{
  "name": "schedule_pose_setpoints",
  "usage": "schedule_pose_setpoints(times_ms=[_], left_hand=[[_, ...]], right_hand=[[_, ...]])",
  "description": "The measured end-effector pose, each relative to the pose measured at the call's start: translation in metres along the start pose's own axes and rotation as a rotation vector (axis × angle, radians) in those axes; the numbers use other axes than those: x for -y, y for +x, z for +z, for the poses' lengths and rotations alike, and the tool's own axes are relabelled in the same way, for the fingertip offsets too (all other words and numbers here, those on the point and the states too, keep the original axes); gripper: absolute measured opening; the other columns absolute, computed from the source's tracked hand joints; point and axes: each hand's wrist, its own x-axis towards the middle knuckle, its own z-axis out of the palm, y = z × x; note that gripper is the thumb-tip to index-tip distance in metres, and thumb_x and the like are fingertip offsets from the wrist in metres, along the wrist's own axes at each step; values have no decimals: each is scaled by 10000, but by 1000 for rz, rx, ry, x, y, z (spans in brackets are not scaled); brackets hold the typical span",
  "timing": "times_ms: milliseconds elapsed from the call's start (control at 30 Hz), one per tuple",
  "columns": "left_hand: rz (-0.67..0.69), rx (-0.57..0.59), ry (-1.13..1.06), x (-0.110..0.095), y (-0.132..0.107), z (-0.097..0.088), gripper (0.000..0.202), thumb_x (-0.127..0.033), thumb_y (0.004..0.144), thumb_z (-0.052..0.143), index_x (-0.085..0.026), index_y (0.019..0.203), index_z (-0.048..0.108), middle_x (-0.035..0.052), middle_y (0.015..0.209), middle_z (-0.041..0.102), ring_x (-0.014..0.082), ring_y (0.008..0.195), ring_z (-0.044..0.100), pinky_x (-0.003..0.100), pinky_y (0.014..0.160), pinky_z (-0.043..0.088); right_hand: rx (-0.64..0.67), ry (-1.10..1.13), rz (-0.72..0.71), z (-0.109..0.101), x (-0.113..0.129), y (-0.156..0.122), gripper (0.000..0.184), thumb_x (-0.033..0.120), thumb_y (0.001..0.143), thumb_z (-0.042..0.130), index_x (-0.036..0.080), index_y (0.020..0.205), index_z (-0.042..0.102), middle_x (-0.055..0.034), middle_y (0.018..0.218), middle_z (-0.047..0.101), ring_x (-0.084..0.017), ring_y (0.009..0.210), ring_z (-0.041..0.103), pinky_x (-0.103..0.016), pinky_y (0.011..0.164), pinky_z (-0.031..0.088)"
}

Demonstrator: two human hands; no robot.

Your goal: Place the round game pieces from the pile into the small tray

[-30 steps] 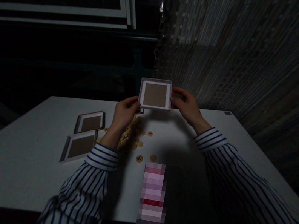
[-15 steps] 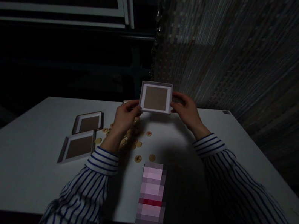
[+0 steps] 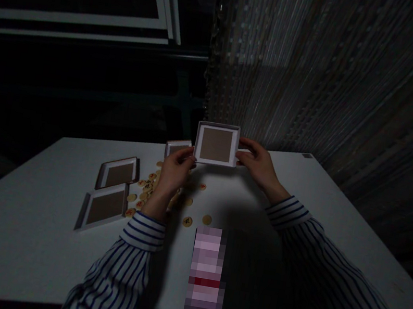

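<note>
My left hand [image 3: 175, 173] and my right hand [image 3: 258, 164] hold a shallow cardboard box half [image 3: 216, 144] between them, above the far part of the table. Its white-rimmed inside with a brown base faces me. The left fingers grip its lower left corner; the right thumb and fingers pinch its right side. Below and left of the left wrist lie many round wooden Chinese chess pieces [image 3: 187, 221], some with red or black characters, partly hidden by that arm. Another shallow box half [image 3: 175, 148] sits behind my left hand, mostly covered.
On the left of the white table [image 3: 31, 209] lie two more shallow box halves, one with a dark rim [image 3: 118, 174] and one white [image 3: 106, 206]. A pixelated pink object [image 3: 206, 270] lies at the front edge. A beaded curtain [image 3: 286, 57] hangs behind.
The held box half sits slightly lower and farther right in view, with both hands. More of the chess pieces and of the box half behind my left hand now shows. The view has shifted slightly.
</note>
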Motion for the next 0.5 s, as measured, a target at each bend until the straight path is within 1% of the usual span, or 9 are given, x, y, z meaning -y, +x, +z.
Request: schedule_pose_setpoints(times_ms=[300,500], left_hand=[[-80,18,-5,5,-9,4,361,-225,688,604,-125,1035,590,77,903,655,130,727,603,324,742,495],[-109,15,4,4,-15,7,346,-213,681,611,-135,1019,596,69,887,665,133,739,608,305,731,497]], right_hand=[[-23,35,30,-6,-8,-8,421,216,664,598,177,1079,541,-82,1147,557,-148,764,597,-339,682,520],[-35,58,40,-9,-8,-14,407,219,666,606,168,1065,545,-90,1147,555,-154,782,598,-337,689,512]])
